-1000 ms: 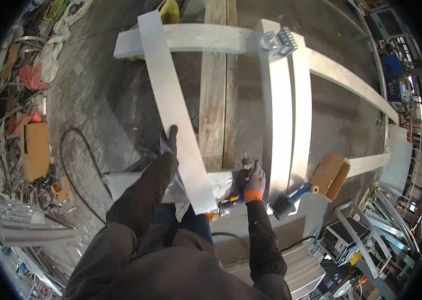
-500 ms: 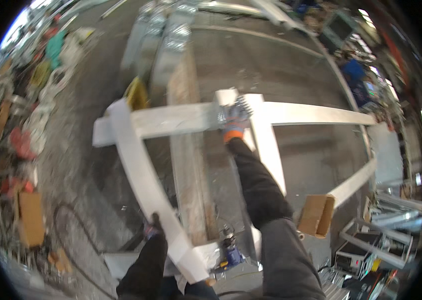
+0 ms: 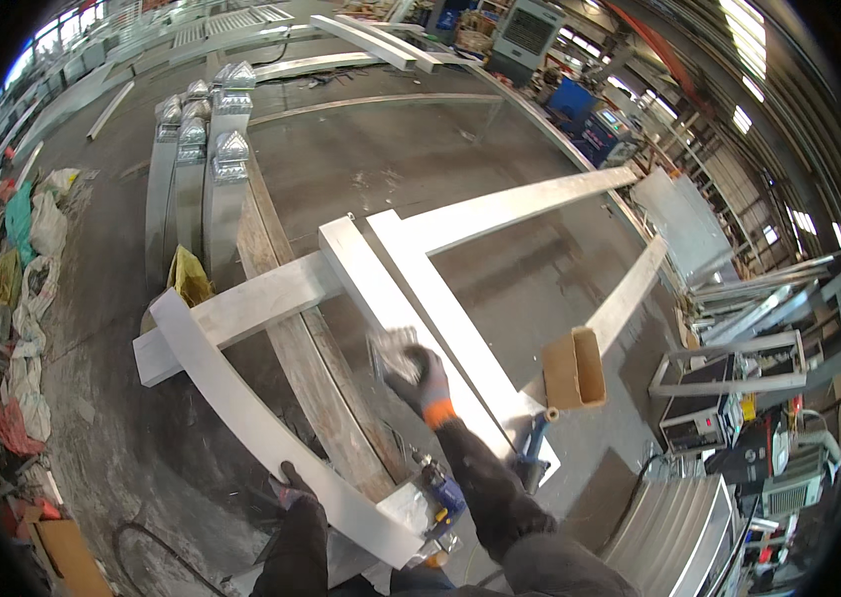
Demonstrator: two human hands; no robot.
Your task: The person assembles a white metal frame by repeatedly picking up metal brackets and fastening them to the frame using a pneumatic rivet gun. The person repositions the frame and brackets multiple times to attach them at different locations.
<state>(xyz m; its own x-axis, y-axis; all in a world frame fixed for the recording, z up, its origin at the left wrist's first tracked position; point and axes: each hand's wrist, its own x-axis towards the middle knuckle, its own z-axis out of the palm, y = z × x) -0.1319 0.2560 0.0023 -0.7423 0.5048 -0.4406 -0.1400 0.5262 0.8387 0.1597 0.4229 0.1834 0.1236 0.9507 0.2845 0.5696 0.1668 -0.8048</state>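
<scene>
My gloved left hand [image 3: 291, 488] is closed on the edge of a long white beam [image 3: 251, 418], its thumb on the top face. My gloved right hand [image 3: 422, 380], with an orange cuff, is closed around a small silvery ribbed piece [image 3: 389, 350]; blur hides its exact kind. This piece is over a second white beam [image 3: 361, 274]; whether it touches cannot be made out. A third white beam [image 3: 450, 323] runs close alongside on the right. Both lie near a white crosspiece [image 3: 271, 300]. Near my body is a blue power drill [image 3: 443, 490].
An open cardboard box [image 3: 574, 368] stands to the right, near a blue tool [image 3: 535, 440]. Silvery posts [image 3: 226, 204] with pointed wrapped caps lie at far left beside a yellow bag [image 3: 188, 277]. A wooden plank [image 3: 326, 383] runs beneath the crosspiece. Metal panels [image 3: 664, 527] stand at lower right.
My right hand has come nearer from the far end of the white beam, carrying the silvery piece. My left hand stays on its beam. The whole view has turned and tilted up.
</scene>
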